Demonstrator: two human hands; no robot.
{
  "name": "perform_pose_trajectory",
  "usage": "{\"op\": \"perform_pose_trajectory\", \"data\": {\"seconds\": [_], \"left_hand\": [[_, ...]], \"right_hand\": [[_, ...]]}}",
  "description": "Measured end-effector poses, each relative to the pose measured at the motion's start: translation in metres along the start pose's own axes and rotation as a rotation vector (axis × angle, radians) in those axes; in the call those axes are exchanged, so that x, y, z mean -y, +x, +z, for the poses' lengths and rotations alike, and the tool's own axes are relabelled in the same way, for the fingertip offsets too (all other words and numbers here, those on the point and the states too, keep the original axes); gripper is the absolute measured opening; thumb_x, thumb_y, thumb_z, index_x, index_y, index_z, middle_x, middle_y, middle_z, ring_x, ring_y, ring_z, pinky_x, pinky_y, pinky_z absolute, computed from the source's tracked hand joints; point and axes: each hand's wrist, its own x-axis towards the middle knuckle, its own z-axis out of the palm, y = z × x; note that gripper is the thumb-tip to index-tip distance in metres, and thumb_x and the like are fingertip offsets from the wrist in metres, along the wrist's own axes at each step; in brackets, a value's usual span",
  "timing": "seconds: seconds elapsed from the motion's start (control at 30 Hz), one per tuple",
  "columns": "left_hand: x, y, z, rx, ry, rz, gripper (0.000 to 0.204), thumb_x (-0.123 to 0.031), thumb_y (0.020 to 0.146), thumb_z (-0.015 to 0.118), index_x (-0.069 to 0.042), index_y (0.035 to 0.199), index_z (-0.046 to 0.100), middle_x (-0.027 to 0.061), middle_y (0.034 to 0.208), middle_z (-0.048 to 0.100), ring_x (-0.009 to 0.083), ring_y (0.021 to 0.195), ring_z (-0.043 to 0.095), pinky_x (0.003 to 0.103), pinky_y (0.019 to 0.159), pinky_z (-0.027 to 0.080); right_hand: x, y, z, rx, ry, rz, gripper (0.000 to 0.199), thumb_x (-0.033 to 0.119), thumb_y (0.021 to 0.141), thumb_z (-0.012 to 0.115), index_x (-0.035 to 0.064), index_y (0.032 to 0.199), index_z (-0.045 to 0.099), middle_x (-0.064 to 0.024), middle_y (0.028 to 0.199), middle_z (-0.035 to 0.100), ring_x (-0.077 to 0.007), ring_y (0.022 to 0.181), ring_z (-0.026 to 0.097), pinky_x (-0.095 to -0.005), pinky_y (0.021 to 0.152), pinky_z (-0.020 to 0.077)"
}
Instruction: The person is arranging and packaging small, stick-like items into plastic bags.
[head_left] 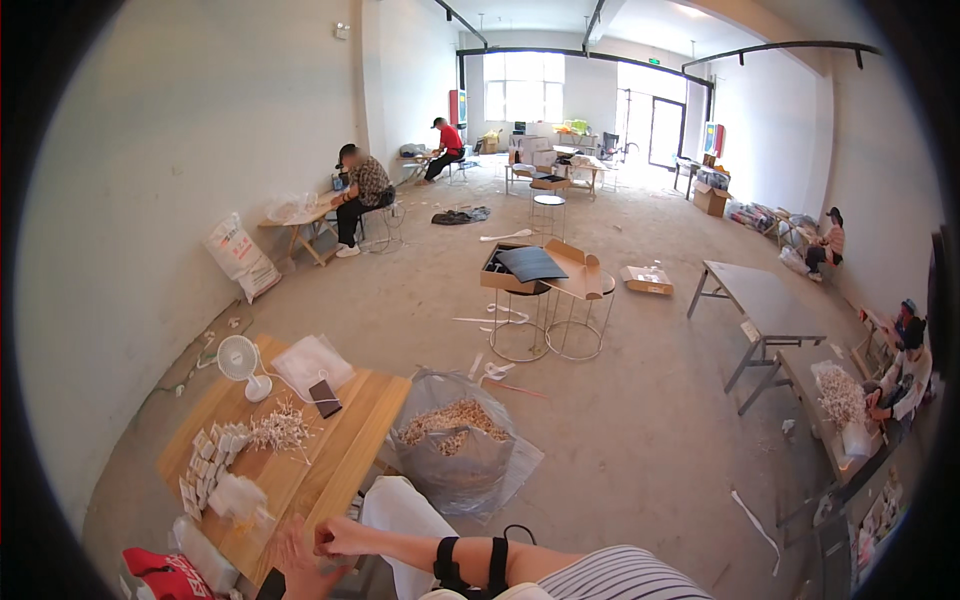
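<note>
My left hand (pixel 294 562) is over the near edge of the wooden table (pixel 335 455), its fingers stretched out and blurred by motion. Just to its right, my right hand (pixel 342 537) is closed with the fingers curled in; whatever it may hold is hidden. A crumpled clear plastic bag (pixel 240 498) lies on the table beyond my hands. Small white packs (pixel 208 462) stand in rows along the left side. Past them is a loose pile of thin white sticks that look like cotton swabs (pixel 281 428).
A white fan (pixel 243 366), a dark phone-like device (pixel 325 398) with a cable and clear plastic sheets (pixel 314 364) occupy the table's far end. Right of it stands a large clear sack (pixel 455 470) of beige pieces. Stools (pixel 520 325) carry opened cardboard boxes. Other people sit along both walls.
</note>
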Motion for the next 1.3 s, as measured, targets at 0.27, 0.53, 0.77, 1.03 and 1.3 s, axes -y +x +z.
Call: {"op": "perform_pose_trajectory", "data": {"seconds": [0.27,0.53,0.77,1.03,1.3], "left_hand": [[-0.006,0.008,0.001,0.106,-0.217,-0.100,0.082,-0.029,0.054,0.092,-0.005,0.123,0.054,0.0125,0.106,0.058,0.0361,0.104,0.055,0.049,0.091,0.044],[-0.011,0.003,-0.012,0.074,-0.230,-0.162,0.074,-0.036,0.053,0.092,-0.005,0.110,0.056,0.0113,0.099,0.056,0.0349,0.099,0.055,0.046,0.089,0.042],[-0.009,0.000,-0.004,-0.010,-0.235,-0.147,0.073,-0.040,0.053,0.091,-0.005,0.107,0.057,0.0128,0.101,0.058,0.0358,0.098,0.055,0.046,0.088,0.043],[-0.007,-0.026,-0.014,0.004,-0.136,-0.208,0.058,-0.040,0.065,0.086,-0.005,0.102,0.061,0.0117,0.095,0.062,0.0324,0.094,0.060,0.044,0.086,0.045],[0.037,-0.075,-0.013,0.036,0.032,-0.358,0.065,-0.050,0.061,0.087,-0.008,0.105,0.063,0.0085,0.100,0.065,0.0299,0.104,0.059,0.046,0.094,0.040]], "right_hand": [[-0.005,0.002,-0.008,0.138,0.053,0.016,0.017,0.015,0.088,0.067,0.0000,0.082,0.064,-0.0025,0.069,0.063,-0.0111,0.064,0.060,-0.0272,0.059,0.0483],[-0.007,-0.002,-0.007,0.158,0.095,0.086,0.017,0.015,0.087,0.067,0.0001,0.081,0.066,-0.0027,0.071,0.065,-0.0109,0.063,0.060,-0.0266,0.058,0.0481],[-0.013,-0.002,-0.010,0.152,0.139,0.131,0.017,0.017,0.088,0.064,0.0021,0.080,0.068,-0.0027,0.070,0.065,-0.0116,0.064,0.061,-0.0269,0.058,0.0485],[-0.015,-0.005,0.011,0.222,0.148,0.166,0.017,0.015,0.089,0.059,0.0018,0.086,0.068,-0.0024,0.074,0.066,-0.0124,0.066,0.062,-0.0269,0.061,0.0497],[-0.051,0.001,0.010,0.271,-0.140,0.248,0.025,0.026,0.097,0.060,0.0069,0.104,0.073,-0.0010,0.082,0.070,-0.0097,0.074,0.064,-0.0272,0.067,0.0528]]}}
